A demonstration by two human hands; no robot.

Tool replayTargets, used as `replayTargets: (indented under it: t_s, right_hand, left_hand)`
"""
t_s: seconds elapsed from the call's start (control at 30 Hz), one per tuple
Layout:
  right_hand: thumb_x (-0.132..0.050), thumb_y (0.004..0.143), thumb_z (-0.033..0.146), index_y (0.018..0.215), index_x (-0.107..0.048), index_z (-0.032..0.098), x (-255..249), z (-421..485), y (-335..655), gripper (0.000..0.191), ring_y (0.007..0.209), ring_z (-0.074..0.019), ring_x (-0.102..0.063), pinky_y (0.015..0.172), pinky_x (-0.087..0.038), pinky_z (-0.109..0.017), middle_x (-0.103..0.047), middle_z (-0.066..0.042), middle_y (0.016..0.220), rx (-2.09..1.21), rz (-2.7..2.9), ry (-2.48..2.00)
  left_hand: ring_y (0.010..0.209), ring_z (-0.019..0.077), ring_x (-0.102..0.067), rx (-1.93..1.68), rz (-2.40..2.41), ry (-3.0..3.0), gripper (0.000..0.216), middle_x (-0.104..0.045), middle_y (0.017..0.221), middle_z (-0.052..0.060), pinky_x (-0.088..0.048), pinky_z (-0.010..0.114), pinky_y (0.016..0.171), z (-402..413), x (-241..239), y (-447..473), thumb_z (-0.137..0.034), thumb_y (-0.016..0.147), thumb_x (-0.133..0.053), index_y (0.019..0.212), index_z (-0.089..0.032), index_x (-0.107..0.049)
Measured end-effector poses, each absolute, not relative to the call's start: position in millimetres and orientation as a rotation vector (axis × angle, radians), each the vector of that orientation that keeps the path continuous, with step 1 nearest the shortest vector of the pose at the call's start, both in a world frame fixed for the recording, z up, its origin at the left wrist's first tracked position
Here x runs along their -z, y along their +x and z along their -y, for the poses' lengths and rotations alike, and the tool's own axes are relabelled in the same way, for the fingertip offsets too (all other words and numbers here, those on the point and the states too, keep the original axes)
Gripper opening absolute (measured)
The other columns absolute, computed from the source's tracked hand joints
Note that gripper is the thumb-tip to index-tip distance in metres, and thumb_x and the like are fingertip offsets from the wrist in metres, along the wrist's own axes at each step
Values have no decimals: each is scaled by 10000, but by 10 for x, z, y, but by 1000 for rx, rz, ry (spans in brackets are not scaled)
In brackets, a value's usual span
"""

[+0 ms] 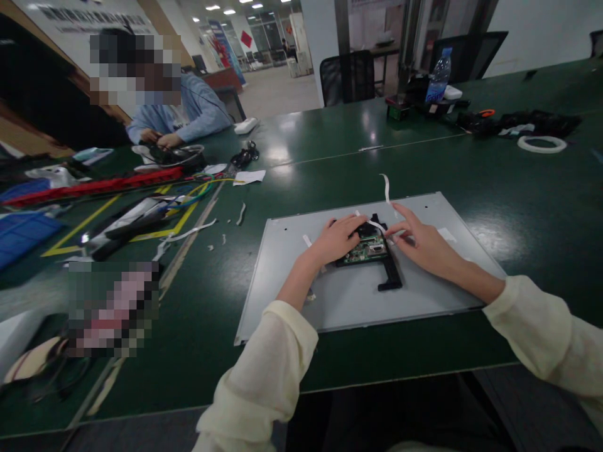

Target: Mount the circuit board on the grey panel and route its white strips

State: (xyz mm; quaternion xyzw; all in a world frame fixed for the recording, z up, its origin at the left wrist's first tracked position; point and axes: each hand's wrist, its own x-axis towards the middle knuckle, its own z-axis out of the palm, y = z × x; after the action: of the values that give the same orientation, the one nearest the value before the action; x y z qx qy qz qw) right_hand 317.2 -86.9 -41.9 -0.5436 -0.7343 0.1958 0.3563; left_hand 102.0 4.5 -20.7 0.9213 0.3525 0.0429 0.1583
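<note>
A grey metal panel (348, 301) lies flat on the green table in front of me. A small green circuit board (369, 250) in a black plastic bracket (390, 276) sits on its middle. My left hand (335, 240) rests on the board's left side with fingers curled over its edge. My right hand (414, 242) is at the board's right side, thumb and forefinger pinched on a thin white ribbon strip (377, 224) that runs across the board's top. Another white strip (386, 187) curls up just beyond the panel.
The green table (518, 201) stretches away. At left lie a red bar (98, 185), cables and dark parts on yellow floor-tape marks. A seated person in a blue top (188, 113) works at far left. A water bottle (439, 75) and white tape roll (541, 144) stand far right.
</note>
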Motion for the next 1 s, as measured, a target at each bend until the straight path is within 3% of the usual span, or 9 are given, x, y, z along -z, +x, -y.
replayTargets:
  t_s: [0.33,0.5,0.63,0.83,1.0]
  right_hand:
    - [-462,843,141,1482,-234,219,414,873,3168,683,835,-190,-663,807,-518,-347,-697,-62,1047,-559,1892,-1438]
    - [-480,837,158,1457,-282,209,396,879,3173,653,839,-185,-669,854,-514,-353,-709,-49,991,-609,1821,-1450]
    - [-481,841,162,1448,-298,203,380,895,3180,635,842,-186,-669,860,-514,-356,-710,-43,951,-634,1813,-1461]
    - [-485,838,146,1438,-313,198,403,894,3182,627,841,-175,-662,854,-503,-340,-703,-40,947,-645,1823,-1448]
    - [-500,845,184,1404,-382,205,397,902,3186,571,800,-163,-646,814,-486,-315,-695,-25,895,-679,1794,-1435]
  left_hand:
    - [1408,197,-277,-64,-1025,2678,543,-319,1530,34,-203,489,1141,-21,183,1012,-227,898,-268,1430,-231,-370]
    - [1438,227,-194,28,-1061,2721,534,-277,1548,4,-62,624,1122,25,144,1001,-248,932,-218,1455,-294,-315]
    - [1443,254,-162,-28,-1082,2813,517,-347,1516,-5,8,662,1101,25,154,995,-248,931,-249,1428,-325,-368]
    - [1441,286,-157,-69,-1117,2857,500,-388,1494,-11,-12,688,1086,-13,176,988,-284,930,-288,1413,-370,-385]
    - [1436,287,-177,-123,-1130,2806,491,-397,1489,-4,-45,685,1092,-11,205,980,-269,918,-319,1393,-340,-418]
